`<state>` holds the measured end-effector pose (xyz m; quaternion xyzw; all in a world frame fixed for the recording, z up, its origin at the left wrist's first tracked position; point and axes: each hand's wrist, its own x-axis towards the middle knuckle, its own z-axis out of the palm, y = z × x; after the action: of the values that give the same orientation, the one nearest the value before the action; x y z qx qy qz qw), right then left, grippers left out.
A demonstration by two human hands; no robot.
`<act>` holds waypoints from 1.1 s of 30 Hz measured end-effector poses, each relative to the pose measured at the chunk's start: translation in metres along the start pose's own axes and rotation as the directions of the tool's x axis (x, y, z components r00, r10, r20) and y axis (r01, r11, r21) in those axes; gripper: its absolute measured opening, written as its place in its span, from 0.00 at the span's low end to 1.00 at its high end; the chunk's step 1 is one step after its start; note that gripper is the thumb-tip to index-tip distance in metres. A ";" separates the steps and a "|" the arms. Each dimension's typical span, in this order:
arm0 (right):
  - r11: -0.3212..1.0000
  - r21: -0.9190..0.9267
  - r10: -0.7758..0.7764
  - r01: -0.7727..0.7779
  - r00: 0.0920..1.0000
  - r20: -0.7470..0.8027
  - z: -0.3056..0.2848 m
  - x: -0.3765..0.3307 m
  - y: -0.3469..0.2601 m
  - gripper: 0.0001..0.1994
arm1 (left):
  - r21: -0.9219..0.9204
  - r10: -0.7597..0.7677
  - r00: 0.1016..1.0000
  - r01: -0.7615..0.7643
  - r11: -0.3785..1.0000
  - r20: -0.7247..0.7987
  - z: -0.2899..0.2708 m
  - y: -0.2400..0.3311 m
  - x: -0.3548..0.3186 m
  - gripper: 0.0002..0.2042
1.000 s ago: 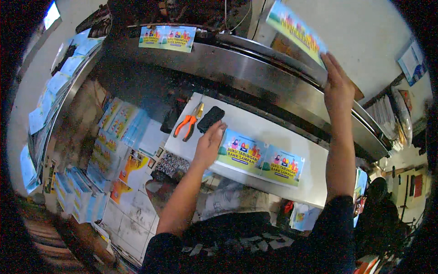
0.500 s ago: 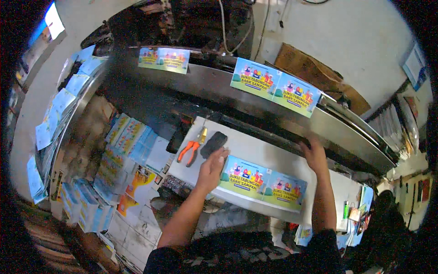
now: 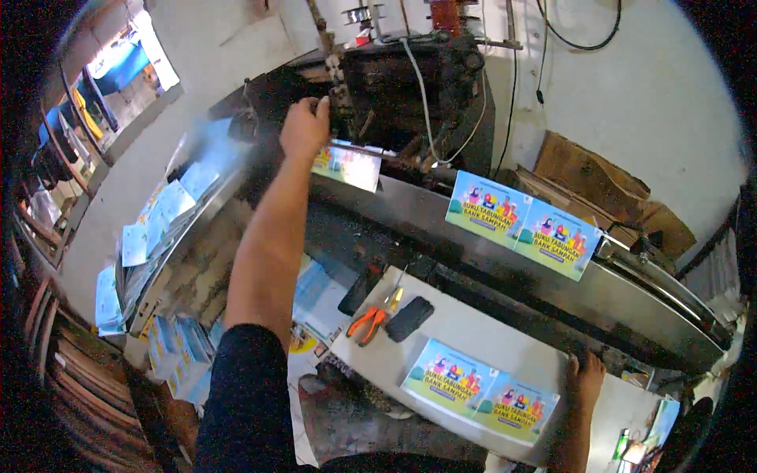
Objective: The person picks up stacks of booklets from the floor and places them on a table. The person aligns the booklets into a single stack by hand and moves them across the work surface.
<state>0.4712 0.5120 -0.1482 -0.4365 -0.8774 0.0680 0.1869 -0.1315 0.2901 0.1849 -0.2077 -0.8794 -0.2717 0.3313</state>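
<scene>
My left hand [image 3: 304, 128] is raised at the far side, in front of the dark machine [image 3: 386, 87]. Its fingers are curled closed, and whatever they grip is hidden. Just below it, a printed cover sheet [image 3: 353, 169] rests on the machine's metal ledge, partly behind my wrist. My right hand [image 3: 585, 377] lies on the white board with fingers apart, beside the right end of a stack of blue-green cover sheets [image 3: 479, 394]. Another pair of covers [image 3: 522, 225] leans on the metal ledge farther right.
Orange-handled pliers [image 3: 374, 317] and a black oblong item [image 3: 410, 318] lie on the white board [image 3: 371, 355]. Loose sheets [image 3: 158, 217] line the left ledge, with booklet stacks [image 3: 183, 355] below. Brown cardboard [image 3: 591, 177] leans on the wall. A green lighter [image 3: 621, 444] sits at lower right.
My left hand has left the cover stack and moved up and away to the machine. My right hand has come down onto the board beside the stack. The view has shifted.
</scene>
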 end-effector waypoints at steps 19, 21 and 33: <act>0.997 0.073 0.023 -0.016 0.994 -0.107 -0.002 -0.010 0.000 0.21 | 0.584 0.467 0.874 -0.452 0.675 0.136 0.092 -0.031 0.121 0.16; 0.971 0.216 0.081 -0.106 0.989 0.123 -0.027 0.008 -0.031 0.24 | 0.604 0.456 0.862 -0.489 0.629 0.223 0.064 -0.066 0.139 0.18; 0.999 0.052 0.007 -0.015 0.989 0.146 -0.046 -0.001 -0.023 0.28 | -0.005 0.571 0.820 -0.571 0.821 -0.032 0.045 -0.108 -0.054 0.25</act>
<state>0.4721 0.4955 -0.0998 -0.4300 -0.8843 0.1240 0.1333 -0.1737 0.2252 0.0824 -0.4597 -0.7702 -0.1691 0.4086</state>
